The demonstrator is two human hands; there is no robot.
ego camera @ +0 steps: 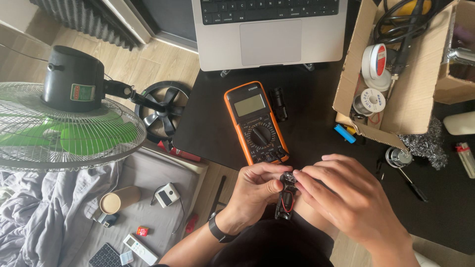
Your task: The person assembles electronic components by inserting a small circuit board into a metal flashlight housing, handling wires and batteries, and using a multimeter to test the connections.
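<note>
My left hand [255,190] and my right hand [341,195] meet over a small black battery holder [285,203] with red wires, held just off the near edge of the black table [316,123]. Left fingers grip its side; right fingertips pinch a small silvery piece at its top end. A black band sits on my left wrist. Right behind the hands lies an orange-and-black multimeter [255,123] with a grey screen and a round dial.
A silver laptop [269,29] stands at the back, a cardboard box [396,69] of solder spools and cables at right. A blue battery [344,133], a lighter [465,159] and steel wool [425,144] lie nearby. A green-bladed fan [64,123] stands left.
</note>
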